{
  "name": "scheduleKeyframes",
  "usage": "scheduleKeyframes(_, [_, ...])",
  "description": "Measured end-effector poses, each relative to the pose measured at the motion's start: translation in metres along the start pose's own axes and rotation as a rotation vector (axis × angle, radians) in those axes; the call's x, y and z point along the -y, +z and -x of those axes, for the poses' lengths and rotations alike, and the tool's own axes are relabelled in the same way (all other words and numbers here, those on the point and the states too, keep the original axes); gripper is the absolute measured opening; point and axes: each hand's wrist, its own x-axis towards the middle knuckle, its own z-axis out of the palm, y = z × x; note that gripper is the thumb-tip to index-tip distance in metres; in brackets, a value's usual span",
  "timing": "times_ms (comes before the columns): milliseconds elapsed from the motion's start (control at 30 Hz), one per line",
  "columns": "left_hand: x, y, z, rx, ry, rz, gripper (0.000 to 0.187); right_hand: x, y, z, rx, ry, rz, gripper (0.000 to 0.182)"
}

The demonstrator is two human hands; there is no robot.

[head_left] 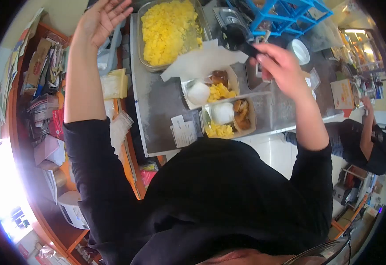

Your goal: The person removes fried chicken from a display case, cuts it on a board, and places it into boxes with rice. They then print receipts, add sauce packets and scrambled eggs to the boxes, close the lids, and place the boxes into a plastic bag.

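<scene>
My right hand [279, 68] grips the handle of a black scoop [234, 37], whose round bowl is held over the back of the worktable. My left hand [107, 20] is raised at the upper left with its fingers apart, holding nothing, beside a clear tub of yellow scrambled egg [168, 33]. Below the scoop are two open paper food boxes. The farther food box [186, 96] holds a white rice mound [198, 92], egg and a brown piece. In the nearer food box [251, 106] are another rice mound [223, 113], egg and browned pieces [242, 115].
White paper [197, 59] lies between the tub and the boxes. A printed slip [183, 131] lies near the table's front edge. Blue racks [285, 17] and a white bowl [299, 52] stand at the back right. Cluttered shelves line the left; another person [356, 141] is at right.
</scene>
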Motion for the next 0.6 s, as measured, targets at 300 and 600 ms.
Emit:
scheduleKeyframes(300, [0.011,0.014,0.028,-0.05,-0.009,-0.031,0.025,-0.085,0.055,-0.208,0.16,-0.045,0.99,0.05])
scheduleKeyframes(600, [0.074,-0.032,0.063,-0.091,-0.105,0.002,0.029,-0.03,0.06,-0.061,0.418,-0.315,0.648,0.03])
